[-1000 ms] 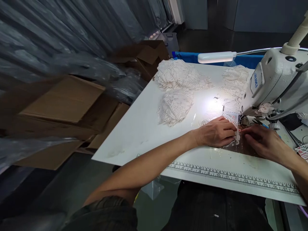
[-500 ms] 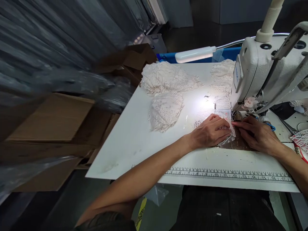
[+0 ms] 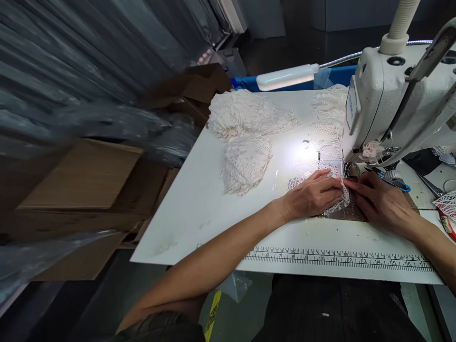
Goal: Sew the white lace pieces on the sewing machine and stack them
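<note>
A white lace piece (image 3: 344, 199) lies under the needle area of the white sewing machine (image 3: 370, 95). My left hand (image 3: 315, 194) rests over it from the left, fingers bent and close together, closed on the lace. On the other side, my right hand (image 3: 383, 199) pinches the lace edge between thumb and forefinger, just in front of the presser foot (image 3: 346, 170). Both hands' fingertips nearly meet there. Blue-handled scissors (image 3: 401, 185) lie beyond the right hand's knuckles. The left thumb is hidden.
White lace heaps (image 3: 245, 114) and a smaller lace pile (image 3: 245, 164) sit on the table (image 3: 185, 223). A lamp (image 3: 287, 77) hangs over the back edge. A printed ruler (image 3: 320, 259) runs along the front. Cardboard boxes (image 3: 85, 175) stand left.
The view has shifted slightly. Both hands stay by the needle on the lace; the left fingers look a little straighter, and more of the blue scissors shows beside the right hand.
</note>
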The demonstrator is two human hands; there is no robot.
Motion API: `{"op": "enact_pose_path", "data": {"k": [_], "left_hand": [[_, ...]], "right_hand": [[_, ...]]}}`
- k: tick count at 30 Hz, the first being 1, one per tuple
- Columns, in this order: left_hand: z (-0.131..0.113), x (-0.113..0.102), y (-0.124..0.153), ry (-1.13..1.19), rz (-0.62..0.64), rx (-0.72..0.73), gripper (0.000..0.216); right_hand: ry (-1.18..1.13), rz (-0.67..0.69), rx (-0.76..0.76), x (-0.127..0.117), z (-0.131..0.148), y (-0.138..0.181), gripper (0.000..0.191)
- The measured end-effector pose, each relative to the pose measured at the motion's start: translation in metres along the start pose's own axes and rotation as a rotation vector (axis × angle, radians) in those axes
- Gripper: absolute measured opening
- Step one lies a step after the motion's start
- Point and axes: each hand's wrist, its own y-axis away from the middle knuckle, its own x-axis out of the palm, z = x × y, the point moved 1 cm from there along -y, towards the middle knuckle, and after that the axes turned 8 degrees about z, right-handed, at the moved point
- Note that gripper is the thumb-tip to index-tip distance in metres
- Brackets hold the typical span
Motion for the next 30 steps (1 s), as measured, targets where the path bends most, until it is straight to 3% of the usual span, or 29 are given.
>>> {"op": "enact_pose_path", "data": {"k": [4,8,15,20,30], "left_hand": [[-0.001,0.001,0.000,-0.010,-0.013,-0.007,0.019],[-0.001,0.003,0.002,-0.032,0.009,-0.015,0.021],[-0.001,-0.001,0.001,-0.028,-0.012,0.012,0.018],[0.001,-0.009,-0.003,-0.165,-0.040,-0.044,0.016],[-0.001,-0.006,-0.004,-0.248,0.099,-0.069,0.029]], "right_hand": [[-0.102,-0.042,-0.130,-0.009,0.002,0.003,0.036],[-0.055,-0.066,-0.185,-0.012,0.005,0.003,0.033],[0.055,-0.099,-0.212,-0.008,0.006,0.002,0.029],[0.046,-0.103,-0.188,-0.006,0.007,0.003,0.029],[0.046,-0.088,-0.171,-0.006,0.007,0.005,0.029]]}}
